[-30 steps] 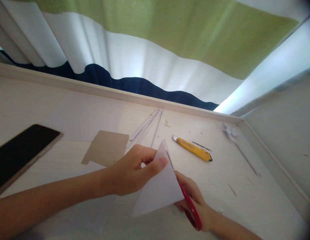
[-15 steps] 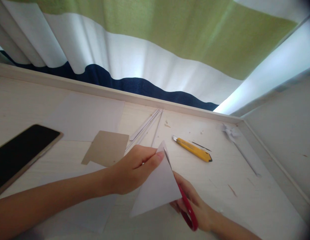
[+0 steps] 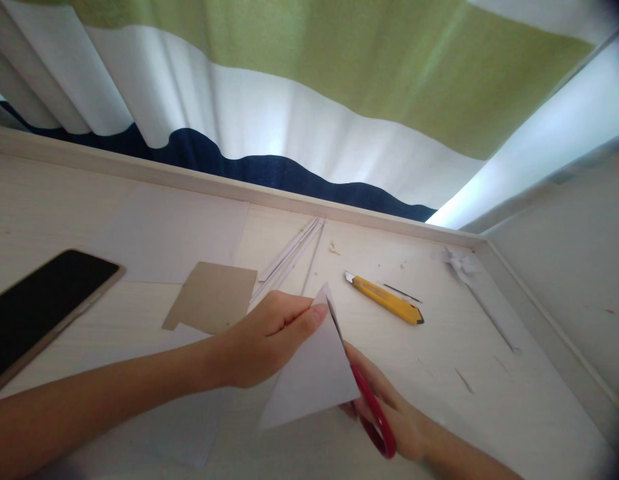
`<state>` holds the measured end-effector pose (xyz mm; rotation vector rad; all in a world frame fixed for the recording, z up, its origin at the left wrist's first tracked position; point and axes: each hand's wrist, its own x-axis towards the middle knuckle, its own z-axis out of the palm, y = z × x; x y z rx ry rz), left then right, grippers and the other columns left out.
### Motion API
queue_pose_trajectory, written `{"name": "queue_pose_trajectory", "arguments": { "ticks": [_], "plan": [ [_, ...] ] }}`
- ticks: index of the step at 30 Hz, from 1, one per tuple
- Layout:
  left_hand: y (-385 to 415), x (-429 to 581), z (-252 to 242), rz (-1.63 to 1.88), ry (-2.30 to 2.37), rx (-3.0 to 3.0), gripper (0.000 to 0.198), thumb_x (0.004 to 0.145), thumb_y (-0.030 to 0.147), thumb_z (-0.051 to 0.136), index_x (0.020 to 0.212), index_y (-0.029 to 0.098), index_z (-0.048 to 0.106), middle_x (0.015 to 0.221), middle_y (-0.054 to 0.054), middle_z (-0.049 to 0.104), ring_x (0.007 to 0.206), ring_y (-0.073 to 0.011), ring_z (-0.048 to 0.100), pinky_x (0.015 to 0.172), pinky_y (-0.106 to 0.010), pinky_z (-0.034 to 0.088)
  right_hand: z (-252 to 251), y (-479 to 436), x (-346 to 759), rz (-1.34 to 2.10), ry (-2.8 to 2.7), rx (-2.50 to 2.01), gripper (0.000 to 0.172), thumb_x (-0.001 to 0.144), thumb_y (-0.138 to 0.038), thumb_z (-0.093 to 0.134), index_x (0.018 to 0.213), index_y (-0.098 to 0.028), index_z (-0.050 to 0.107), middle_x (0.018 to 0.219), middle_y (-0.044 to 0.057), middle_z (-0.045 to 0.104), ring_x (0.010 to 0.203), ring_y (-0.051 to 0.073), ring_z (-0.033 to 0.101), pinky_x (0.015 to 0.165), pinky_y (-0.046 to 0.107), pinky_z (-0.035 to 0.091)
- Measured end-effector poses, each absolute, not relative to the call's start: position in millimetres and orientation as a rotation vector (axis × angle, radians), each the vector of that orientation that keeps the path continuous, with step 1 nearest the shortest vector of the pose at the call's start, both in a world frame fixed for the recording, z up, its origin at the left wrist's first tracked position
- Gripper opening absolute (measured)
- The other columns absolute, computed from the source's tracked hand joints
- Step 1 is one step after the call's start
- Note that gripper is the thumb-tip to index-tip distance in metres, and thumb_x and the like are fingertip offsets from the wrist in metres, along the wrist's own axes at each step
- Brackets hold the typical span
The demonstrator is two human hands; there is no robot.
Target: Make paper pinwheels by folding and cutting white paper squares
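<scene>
My left hand (image 3: 262, 343) pinches the top corner of a white triangular piece of paper (image 3: 312, 377), holding it up over the pale wooden desk (image 3: 489, 400). My right hand (image 3: 394, 417) grips red-handled scissors (image 3: 372, 410). Their blades run up along the paper's right edge to its tip. Much of my right hand is hidden behind the paper.
A yellow utility knife (image 3: 386, 299) lies beyond the paper. A brown cardboard piece (image 3: 212, 297), white sheets (image 3: 174, 233), thin paper strips (image 3: 289, 253) and a dark phone (image 3: 39, 303) lie to the left. Paper scraps (image 3: 462, 263) sit near the desk's raised right rim. A striped curtain (image 3: 309, 87) hangs behind.
The scissors and my right hand have slid slightly up and left along the paper's edge. My left thumb has shifted up to the paper's top corner.
</scene>
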<state>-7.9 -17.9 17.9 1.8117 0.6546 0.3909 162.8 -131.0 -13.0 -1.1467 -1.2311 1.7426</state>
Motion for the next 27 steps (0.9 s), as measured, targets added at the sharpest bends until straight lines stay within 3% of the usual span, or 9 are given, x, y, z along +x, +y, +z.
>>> {"name": "queue_pose_trajectory", "arguments": {
  "ticks": [10, 15, 20, 27],
  "plan": [
    [-18.2, -7.1, 18.4, 0.324, 0.626, 1.729, 0.039, 0.088, 0.034, 0.026, 0.054, 0.017, 0.033, 0.053, 0.005, 0.033, 0.049, -0.0076, 0.034, 0.047, -0.021, 0.028, -10.4, -134.3, 162.9, 1.714, -1.253, -1.254, 0.039, 0.078, -0.049, 0.05, 0.11, -0.027, 0.049, 0.077, 0.0, 0.047, 0.06, 0.01, 0.039, 0.054, 0.021, 0.037],
    [-18.5, -7.1, 17.1, 0.333, 0.621, 1.727, 0.039, 0.088, 0.034, 0.027, 0.053, 0.017, 0.032, 0.052, 0.005, 0.033, 0.049, -0.0075, 0.034, 0.047, -0.021, 0.028, -5.2, -131.0, 160.9, 1.668, -1.296, -1.3, 0.042, 0.074, -0.054, 0.051, 0.104, -0.024, 0.053, 0.084, 0.003, 0.054, 0.073, 0.015, 0.048, 0.066, 0.028, 0.045],
    [-20.0, -7.4, 16.1, 0.349, 0.619, 1.699, 0.039, 0.088, 0.035, 0.028, 0.053, 0.017, 0.031, 0.052, 0.005, 0.032, 0.05, -0.008, 0.033, 0.047, -0.021, 0.028, 4.8, -125.9, 157.0, 1.61, -1.305, -1.338, 0.032, 0.072, -0.05, 0.055, 0.091, -0.024, 0.057, 0.093, 0.006, 0.058, 0.075, 0.018, 0.052, 0.067, 0.03, 0.047],
    [-18.8, -7.8, 17.1, 0.298, 0.614, 1.677, 0.039, 0.087, 0.036, 0.028, 0.054, 0.017, 0.033, 0.052, 0.005, 0.033, 0.049, -0.0078, 0.034, 0.047, -0.021, 0.028, 10.8, -122.8, 152.3, 1.578, -1.315, -1.319, 0.033, 0.072, -0.052, 0.053, 0.088, -0.024, 0.059, 0.078, 0.004, 0.059, 0.072, 0.019, 0.053, 0.066, 0.03, 0.047]
  ]
}}
